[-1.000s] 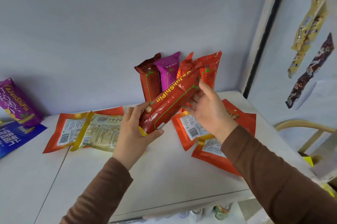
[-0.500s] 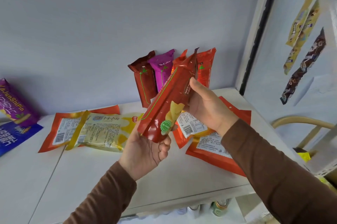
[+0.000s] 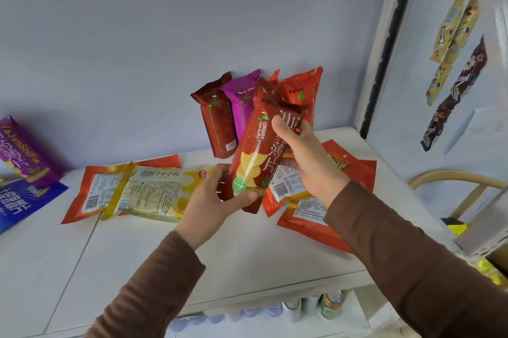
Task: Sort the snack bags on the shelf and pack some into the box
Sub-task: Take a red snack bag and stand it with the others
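Snack bag, dark red [image 3: 257, 145]: held upright above the white shelf [image 3: 247, 260], tilted a little right, lower end gripped by left hand [image 3: 220, 197] with thumb across the front, upper part clasped by right hand [image 3: 305, 156], fingers curled round the back and mostly hidden.
Standing bags against far wall: brown bag [image 3: 218, 117], magenta bag [image 3: 242, 106], orange bag [image 3: 302, 93]; lower halves of the last two covered by the held bag.
Flat packs, left: pale yellow pack [image 3: 154, 194] overlapping an orange pack [image 3: 96, 189].
Flat packs, right: orange packs [image 3: 354, 170], largely hidden under right hand and sleeve; count not clear.
Far left: purple bag [image 3: 24, 150] and blue bag [image 3: 22, 200], both cut off by frame edge.
Hanging strips on right panel [image 3: 456, 27]: print too blurred to read.
Near shelf edge: bare white surface between sleeves; cans [image 3: 330, 307] below, partly hidden.
Box: not identifiable with certainty.
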### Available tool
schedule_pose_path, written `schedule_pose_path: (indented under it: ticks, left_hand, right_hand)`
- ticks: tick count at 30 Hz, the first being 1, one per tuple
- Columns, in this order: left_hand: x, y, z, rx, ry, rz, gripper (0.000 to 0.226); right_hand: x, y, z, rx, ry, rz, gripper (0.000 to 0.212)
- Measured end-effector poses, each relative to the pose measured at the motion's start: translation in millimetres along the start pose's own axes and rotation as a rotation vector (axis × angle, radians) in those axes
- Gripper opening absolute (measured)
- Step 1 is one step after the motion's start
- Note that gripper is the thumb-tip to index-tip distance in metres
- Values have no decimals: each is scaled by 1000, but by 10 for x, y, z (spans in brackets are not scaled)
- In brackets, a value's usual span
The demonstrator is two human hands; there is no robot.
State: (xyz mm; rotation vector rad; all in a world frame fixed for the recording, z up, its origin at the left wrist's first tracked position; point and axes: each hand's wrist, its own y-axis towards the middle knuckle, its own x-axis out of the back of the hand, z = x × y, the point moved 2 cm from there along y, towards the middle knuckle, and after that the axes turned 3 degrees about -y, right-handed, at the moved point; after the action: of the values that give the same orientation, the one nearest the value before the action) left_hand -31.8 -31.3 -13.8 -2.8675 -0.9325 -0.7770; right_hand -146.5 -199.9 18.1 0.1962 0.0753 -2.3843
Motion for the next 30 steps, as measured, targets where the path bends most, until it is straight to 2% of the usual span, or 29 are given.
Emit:
schedule_pose_path:
  ticks: [2, 5, 10, 13, 17, 23, 28, 30]
  left_hand:
    - [37, 9, 74, 51, -145, 55, 57]
    - [94, 21, 118, 85, -277, 130, 78]
    - [97, 32, 103, 89, -252, 178, 87]
    - [57, -14, 96, 113, -239, 199, 81]
    - [91, -85, 198, 192, -238, 179, 64]
    - [524, -310, 467, 236, -212, 64, 69]
    - [1285, -569, 786, 213, -82, -106, 54]
    - [1667, -673, 959, 215, -36, -184, 57]
  right_hand:
    - [34, -12, 2, -19, 54, 33, 51]
    - [103, -38, -25, -33, 143, 45, 38]
    - [140, -115, -131, -90, 230, 13, 56]
    - [141, -137, -164, -82, 235, 1, 61]
    - [28, -115, -202, -58, 198, 61, 43]
    - [-601, -86, -221, -13, 145, 201, 60]
    - [-1552, -37, -205, 23, 72, 369, 39]
    - [-1993, -27, -206, 63, 8, 435, 35]
